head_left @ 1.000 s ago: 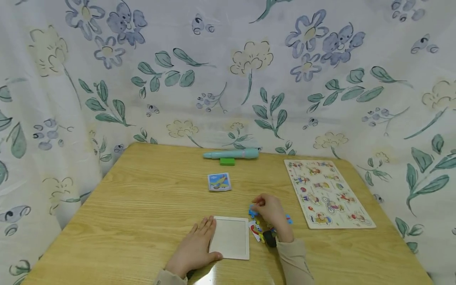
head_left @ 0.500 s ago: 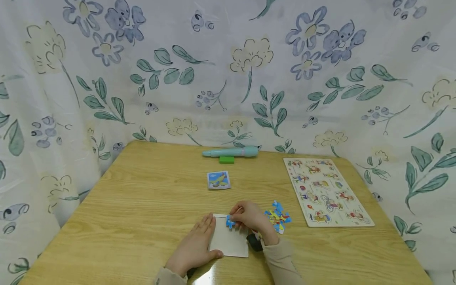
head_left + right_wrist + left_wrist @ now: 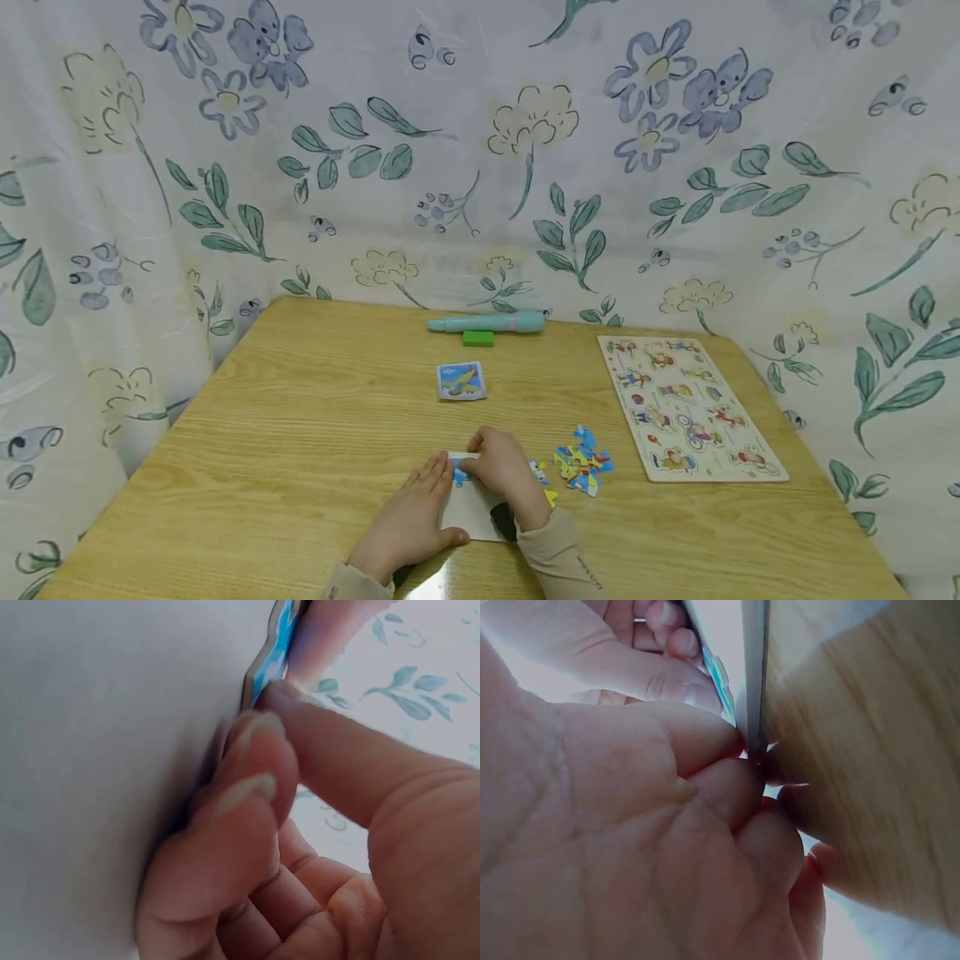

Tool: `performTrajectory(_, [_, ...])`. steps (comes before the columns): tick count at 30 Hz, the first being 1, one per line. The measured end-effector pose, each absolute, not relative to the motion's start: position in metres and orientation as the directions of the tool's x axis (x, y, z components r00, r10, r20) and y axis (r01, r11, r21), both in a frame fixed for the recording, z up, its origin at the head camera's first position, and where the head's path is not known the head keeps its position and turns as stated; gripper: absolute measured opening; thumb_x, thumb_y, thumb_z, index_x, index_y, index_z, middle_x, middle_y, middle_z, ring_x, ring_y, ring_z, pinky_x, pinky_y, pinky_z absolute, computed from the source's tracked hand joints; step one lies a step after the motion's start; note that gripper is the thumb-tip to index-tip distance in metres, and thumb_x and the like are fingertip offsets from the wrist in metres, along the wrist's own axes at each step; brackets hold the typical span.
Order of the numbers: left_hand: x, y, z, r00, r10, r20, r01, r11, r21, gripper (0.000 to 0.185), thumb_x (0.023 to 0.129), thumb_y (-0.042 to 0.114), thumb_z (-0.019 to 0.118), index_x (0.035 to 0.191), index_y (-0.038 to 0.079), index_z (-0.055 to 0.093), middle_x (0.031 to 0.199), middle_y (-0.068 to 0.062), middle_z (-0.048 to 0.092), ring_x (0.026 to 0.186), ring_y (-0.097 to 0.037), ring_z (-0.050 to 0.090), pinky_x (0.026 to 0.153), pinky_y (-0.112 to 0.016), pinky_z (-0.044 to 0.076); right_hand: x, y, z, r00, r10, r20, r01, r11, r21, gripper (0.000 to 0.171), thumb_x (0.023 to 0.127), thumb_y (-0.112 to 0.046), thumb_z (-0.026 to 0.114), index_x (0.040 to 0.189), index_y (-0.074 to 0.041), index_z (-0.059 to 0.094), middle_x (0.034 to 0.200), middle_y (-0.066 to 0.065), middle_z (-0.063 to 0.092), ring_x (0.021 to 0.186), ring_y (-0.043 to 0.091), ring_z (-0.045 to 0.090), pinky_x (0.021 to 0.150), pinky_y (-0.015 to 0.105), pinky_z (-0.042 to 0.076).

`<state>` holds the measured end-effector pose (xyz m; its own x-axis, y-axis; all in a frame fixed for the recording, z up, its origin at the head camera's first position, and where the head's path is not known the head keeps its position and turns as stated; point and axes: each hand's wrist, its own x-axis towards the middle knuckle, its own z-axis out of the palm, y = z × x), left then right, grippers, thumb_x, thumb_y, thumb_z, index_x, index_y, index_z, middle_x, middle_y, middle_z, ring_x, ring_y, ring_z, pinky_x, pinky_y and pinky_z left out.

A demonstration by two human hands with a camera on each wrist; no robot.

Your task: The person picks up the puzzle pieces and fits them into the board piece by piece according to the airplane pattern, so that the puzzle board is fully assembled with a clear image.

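A blue jigsaw piece (image 3: 458, 478) lies at the far left corner of a square white puzzle tray (image 3: 470, 518). My right hand (image 3: 504, 468) pinches this piece with thumb and fingers; its other fingers rest low over the tray in the right wrist view, where the piece's blue printed face (image 3: 274, 658) shows. Along the tray's left side lies my left hand (image 3: 408, 518), fingers extended and thumb at the near edge. Its fingertips touch the tray's edge (image 3: 755, 675) in the left wrist view. Part of the tray is hidden under the right hand.
Loose jigsaw pieces (image 3: 582, 461) are heaped right of the tray, some partly behind the right wrist. Beyond the tray lie a picture card (image 3: 461, 381), a green block (image 3: 477, 339) and a teal pen-shaped object (image 3: 487, 322). A wooden picture board (image 3: 693, 408) lies at right.
My right hand has moved from the heap leftward onto the tray, carrying the blue jigsaw piece to the far left corner. The left hand has stayed at the tray's left side.
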<state>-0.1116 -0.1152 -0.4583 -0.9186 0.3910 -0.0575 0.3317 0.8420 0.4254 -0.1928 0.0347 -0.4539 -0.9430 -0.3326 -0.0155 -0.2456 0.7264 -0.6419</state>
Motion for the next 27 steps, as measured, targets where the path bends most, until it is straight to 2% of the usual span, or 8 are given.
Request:
performTrajectory(7, [-0.113,-0.115,-0.461,-0.910,0.413,-0.021,0.375,0.844,0.383,0.089,0.078,0.051,0.063,0.138,-0.007,0.032,0.147,-0.022,0.022,0.136,-0.035,0.020,0.109,-0.050,0.022,-0.193,0.036,-0.457,-0.937,-0.349,0.014,-0.277,0.718,-0.639,0.018,0.075,-0.018,0.074,0.082,-0.007,0.062,0.069,-0.001,0.057,0.057,0.010,0.046,0.048,0.022,0.039])
performTrajectory(11, [-0.113,-0.113,-0.462,-0.901,0.434,0.001,0.396,0.821,0.411,0.087,0.079,0.049,0.063,0.138,-0.007,0.033,0.147,-0.022,0.024,0.135,-0.035,0.022,0.108,-0.051,0.024,-0.193,0.038,-0.457,-0.933,-0.360,0.025,-0.288,0.700,-0.654,0.015,0.076,-0.016,0.072,0.082,-0.006,0.063,0.066,-0.002,0.056,0.056,0.010,0.045,0.047,0.022,0.038])
performTrajectory(17, [-0.114,-0.110,-0.466,-0.911,0.409,-0.046,0.350,0.828,0.438,0.085,0.079,0.048,0.063,0.139,-0.004,0.032,0.149,-0.018,0.022,0.136,-0.031,0.023,0.108,-0.050,0.024,-0.199,0.058,-0.451,-0.912,-0.404,-0.068,-0.198,0.580,-0.790,0.014,0.086,-0.017,0.062,0.089,-0.004,0.063,0.064,0.001,0.057,0.053,0.010,0.051,0.044,0.022,0.041])
performTrajectory(20, [-0.114,-0.109,-0.467,-0.914,0.402,-0.057,0.343,0.840,0.420,0.087,0.078,0.050,0.063,0.139,-0.004,0.032,0.149,-0.018,0.021,0.136,-0.031,0.022,0.108,-0.050,0.024,-0.206,0.083,-0.446,-0.954,-0.288,-0.081,-0.110,0.589,-0.801,0.018,0.089,-0.020,0.059,0.093,-0.004,0.062,0.071,0.005,0.059,0.056,0.012,0.052,0.046,0.024,0.042])
performTrajectory(24, [-0.113,-0.108,-0.466,-0.916,0.399,-0.051,0.348,0.850,0.394,0.088,0.078,0.050,0.063,0.139,-0.006,0.032,0.148,-0.020,0.021,0.136,-0.033,0.022,0.108,-0.050,0.024,-0.213,0.122,-0.443,-1.000,0.002,-0.005,0.005,0.726,-0.687,0.023,0.088,-0.023,0.059,0.093,-0.001,0.060,0.070,0.006,0.058,0.052,0.014,0.047,0.042,0.025,0.037])
performTrajectory(27, [-0.112,-0.110,-0.464,-0.917,0.396,-0.045,0.349,0.852,0.389,0.088,0.078,0.049,0.063,0.138,-0.007,0.031,0.148,-0.021,0.021,0.135,-0.034,0.023,0.108,-0.049,0.024,-0.215,0.145,-0.447,-0.988,0.152,0.020,0.111,0.801,-0.589,0.028,0.084,-0.023,0.064,0.069,-0.001,0.056,0.054,0.001,0.047,0.044,0.012,0.037,0.037,0.022,0.029])
